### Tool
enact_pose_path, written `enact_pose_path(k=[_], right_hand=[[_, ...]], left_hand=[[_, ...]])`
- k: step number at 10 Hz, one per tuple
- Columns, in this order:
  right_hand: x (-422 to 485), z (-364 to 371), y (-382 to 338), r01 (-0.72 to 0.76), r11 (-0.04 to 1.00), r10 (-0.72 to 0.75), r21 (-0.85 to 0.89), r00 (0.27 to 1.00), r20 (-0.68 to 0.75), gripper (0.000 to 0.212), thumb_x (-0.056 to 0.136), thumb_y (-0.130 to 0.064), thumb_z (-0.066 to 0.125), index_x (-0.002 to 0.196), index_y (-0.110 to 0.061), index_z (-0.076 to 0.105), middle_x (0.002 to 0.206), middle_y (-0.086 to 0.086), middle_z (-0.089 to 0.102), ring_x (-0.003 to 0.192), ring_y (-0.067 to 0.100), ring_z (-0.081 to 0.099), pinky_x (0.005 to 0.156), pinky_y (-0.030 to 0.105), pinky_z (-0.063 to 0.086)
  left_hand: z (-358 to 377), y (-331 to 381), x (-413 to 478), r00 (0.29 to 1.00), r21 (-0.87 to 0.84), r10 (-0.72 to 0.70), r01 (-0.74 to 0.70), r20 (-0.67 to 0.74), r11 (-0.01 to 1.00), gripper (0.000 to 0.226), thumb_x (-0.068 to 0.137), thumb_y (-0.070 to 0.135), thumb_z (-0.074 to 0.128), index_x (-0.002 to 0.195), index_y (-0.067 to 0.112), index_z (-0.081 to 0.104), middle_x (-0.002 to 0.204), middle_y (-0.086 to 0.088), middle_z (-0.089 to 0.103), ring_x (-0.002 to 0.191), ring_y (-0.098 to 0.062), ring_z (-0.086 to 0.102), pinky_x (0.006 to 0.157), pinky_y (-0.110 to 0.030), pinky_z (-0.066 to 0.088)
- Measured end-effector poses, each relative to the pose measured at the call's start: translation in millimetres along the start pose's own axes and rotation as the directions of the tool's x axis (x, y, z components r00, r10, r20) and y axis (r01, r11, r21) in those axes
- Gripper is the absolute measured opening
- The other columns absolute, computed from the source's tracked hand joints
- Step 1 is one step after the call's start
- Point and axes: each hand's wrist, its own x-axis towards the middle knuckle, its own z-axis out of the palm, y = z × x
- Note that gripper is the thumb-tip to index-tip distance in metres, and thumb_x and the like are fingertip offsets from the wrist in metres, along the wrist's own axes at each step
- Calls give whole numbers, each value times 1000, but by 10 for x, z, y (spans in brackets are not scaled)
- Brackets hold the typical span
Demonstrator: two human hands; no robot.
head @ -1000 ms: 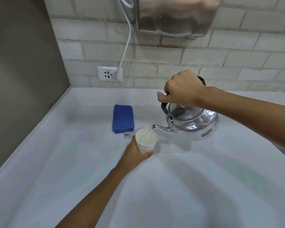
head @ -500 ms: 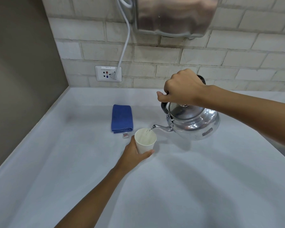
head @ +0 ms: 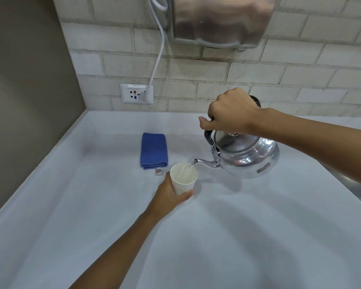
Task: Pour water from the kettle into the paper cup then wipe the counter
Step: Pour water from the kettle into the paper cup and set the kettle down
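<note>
The right hand [head: 230, 112] is closed in a fist around the black handle of the kettle [head: 247, 157], its fingers [head: 219, 105] curled over the top of the handle and the thumb stretched forward along it. The shiny metal kettle hangs directly beneath these fingers, lifted off the counter [head: 238, 236] and tilted so that its thin spout [head: 204, 162] points down and to the left, away from the wrist. The lid sits just under the knuckles.

The left hand [head: 168, 197] wraps the white paper cup [head: 183, 178] from the near side. Its fingers go round the left of the cup wall, mostly hidden behind it, and the thumb [head: 188, 193] presses across the lower front, so the cup sits in a firm grip. The cup stands upright, its open rim above and beyond the thumb. I cannot tell whether its base touches the counter or is raised a little.

The spout's tip is right over the far edge of the cup's rim, and a thin stream of water [head: 188, 167] runs from it down into the cup.

A folded blue cloth [head: 154, 150] lies flat on the counter just beyond and to the left of the left hand's fingers, near the cup but not touching it, with a small white tag [head: 158, 171] at its near corner.
</note>
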Motion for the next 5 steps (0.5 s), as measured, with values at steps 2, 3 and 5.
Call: enact_pose_path(k=[2, 3, 5], right_hand=[[-12, -14, -14, 3, 1000, -3, 1, 1000, 5, 58, 89, -37, 42, 43, -10, 20, 40, 4, 21, 40, 18, 16, 47, 23, 14], [-15, -29, -14, 0, 1000, 0, 3, 1000, 6, 58, 90, -37, 42, 43, -10, 20, 40, 4, 21, 40, 18, 16, 47, 23, 13], [-17, -44, -24, 4, 1000, -4, -3, 1000, 7, 59, 90, -37, 42, 43, -10, 21, 40, 4, 21, 40, 18, 16, 46, 24, 14]], left_hand=[[-3, 5, -12, 1000, -9, 7, -7, 2, 1000, 74, 67, 44, 78, 126, 36, 35, 124, 11, 53, 110, -5, 51, 77, 3, 38], [-3, 7, -10, 1000, -8, 7, -7, -2, 1000, 74, 67, 43, 78, 126, 36, 34, 124, 11, 53, 110, -7, 51, 77, 4, 38], [-5, 0, -5, 1000, -3, 11, -11, 7, 1000, 76, 67, 45, 77, 129, 33, 34, 126, 9, 53, 112, -8, 51, 77, 2, 41]])
